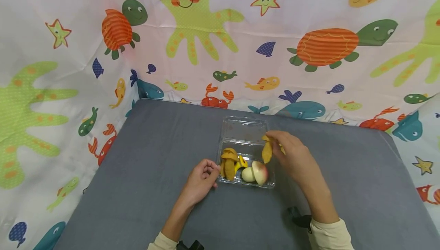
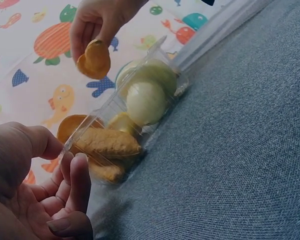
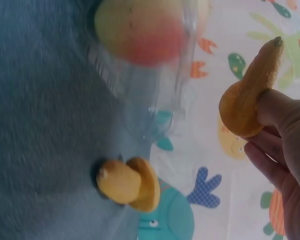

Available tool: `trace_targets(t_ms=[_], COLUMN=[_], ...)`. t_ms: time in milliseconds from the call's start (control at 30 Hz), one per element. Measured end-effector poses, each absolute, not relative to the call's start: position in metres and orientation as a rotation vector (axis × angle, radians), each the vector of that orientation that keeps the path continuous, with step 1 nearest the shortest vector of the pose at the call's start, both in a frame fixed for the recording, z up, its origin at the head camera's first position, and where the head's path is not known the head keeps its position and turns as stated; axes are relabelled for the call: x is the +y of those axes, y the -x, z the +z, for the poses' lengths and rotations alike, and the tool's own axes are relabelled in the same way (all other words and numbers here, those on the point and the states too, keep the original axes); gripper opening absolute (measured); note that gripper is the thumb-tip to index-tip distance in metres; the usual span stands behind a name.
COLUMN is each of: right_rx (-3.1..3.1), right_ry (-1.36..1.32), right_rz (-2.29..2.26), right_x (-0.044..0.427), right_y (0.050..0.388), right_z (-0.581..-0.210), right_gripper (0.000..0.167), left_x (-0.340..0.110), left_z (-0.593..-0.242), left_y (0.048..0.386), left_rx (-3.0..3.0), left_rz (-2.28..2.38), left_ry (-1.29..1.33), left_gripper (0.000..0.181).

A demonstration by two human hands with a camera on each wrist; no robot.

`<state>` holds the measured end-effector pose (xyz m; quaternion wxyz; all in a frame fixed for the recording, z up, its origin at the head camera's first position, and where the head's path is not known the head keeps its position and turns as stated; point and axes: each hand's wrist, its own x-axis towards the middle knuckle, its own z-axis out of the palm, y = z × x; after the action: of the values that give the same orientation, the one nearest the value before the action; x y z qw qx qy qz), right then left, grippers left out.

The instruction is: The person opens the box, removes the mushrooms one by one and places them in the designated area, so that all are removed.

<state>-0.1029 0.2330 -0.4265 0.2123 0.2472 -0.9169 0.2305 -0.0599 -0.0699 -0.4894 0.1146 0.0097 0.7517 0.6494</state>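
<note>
Held mushroom (image 1: pixel 266 154) poised above right side of clear box (image 1: pixel 254 151)

My right grip (image 1: pixel 292 152) pinches the brown mushroom between thumb and fingers, above the desk (image 1: pixel 154 139) and apart from the box; its long axis runs down the head view, narrow end toward me; the red-and-white mushroom (image 1: pixel 260 172) sits inside the box, just nearer me and slightly left, and I judge that the coming move turns on this offset; my right forearm slants in from the lower right, the hand angled inward across the box's right edge; opposite, my left grip (image 1: pixel 203 175) pinches the box's left rim, its arm reaching up from the lower left; a loose mushroom (image 3: pixel 120 181) lies on the desk beside the box's right side, nearer my right grip than my left.
</note>
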Motion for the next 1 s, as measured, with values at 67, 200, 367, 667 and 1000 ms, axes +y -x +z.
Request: trace_targets(t_ms=[67,200,367,667,1000], right_rx=[-2.545,-2.546,-2.575,-2.602,-2.604], right_ry=[-0.676,-0.678,-0.664,-0.644,-0.657], right_rz=[0.646,0.619,0.566,0.498,0.439], right_x=[0.237,0.243,0.251,0.277,0.306], right_y=[0.104,0.107,0.111,0.114,0.11], right_z=[-0.424,-0.417,-0.404,-0.392,-0.408], right_gripper=[0.045,0.047,0.051,0.053,0.053], left_x=[-0.071,-0.072,-0.072,-0.07,-0.072], left_z=[-0.489,-0.49,-0.49,-0.489,-0.488], left_y=[0.06,0.061,0.062,0.062,0.061], left_rx=[2.206,2.216,2.217,2.198,2.206], left_rz=[1.899,1.893,1.888,1.9,1.887], left_ry=[-0.029,-0.031,-0.028,-0.03,-0.027], left_gripper=[0.018,0.018,0.015,0.017,0.02])
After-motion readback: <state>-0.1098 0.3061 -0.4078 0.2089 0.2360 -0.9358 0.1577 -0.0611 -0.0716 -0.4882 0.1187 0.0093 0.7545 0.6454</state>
